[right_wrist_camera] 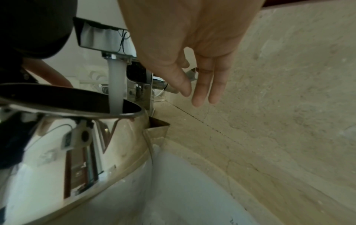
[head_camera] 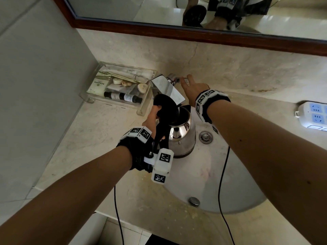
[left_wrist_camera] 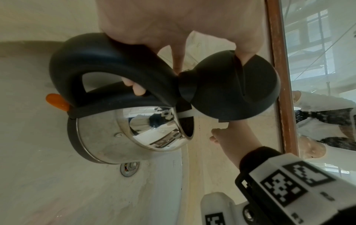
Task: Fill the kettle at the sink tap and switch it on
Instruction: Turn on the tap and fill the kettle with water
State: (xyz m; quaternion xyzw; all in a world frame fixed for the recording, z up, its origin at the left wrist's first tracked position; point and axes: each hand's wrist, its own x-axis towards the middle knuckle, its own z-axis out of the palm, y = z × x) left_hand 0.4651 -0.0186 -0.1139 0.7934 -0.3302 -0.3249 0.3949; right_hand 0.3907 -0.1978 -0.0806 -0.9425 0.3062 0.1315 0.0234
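Note:
A shiny steel kettle (head_camera: 182, 137) hangs over the sink basin (head_camera: 212, 175) under the tap (head_camera: 166, 87). My left hand (head_camera: 154, 119) grips its black handle (left_wrist_camera: 108, 64), thumb on the raised black lid (left_wrist_camera: 235, 88). An orange switch (left_wrist_camera: 56, 102) sits at the handle's base. In the right wrist view a stream of water (right_wrist_camera: 115, 85) runs from the tap's spout (right_wrist_camera: 104, 38) into the open kettle (right_wrist_camera: 96, 144). My right hand (head_camera: 192, 89) reaches behind the tap, its straight fingers (right_wrist_camera: 202, 85) touching the chrome lever (right_wrist_camera: 193, 73).
A clear tray (head_camera: 141, 106) of toiletries stands left of the tap. A white power strip (head_camera: 313, 115) lies on the counter at the right. The drain (head_camera: 205, 137) shows beside the kettle. Two black cables hang over the counter's front edge. A wood-framed mirror (head_camera: 212, 35) runs above.

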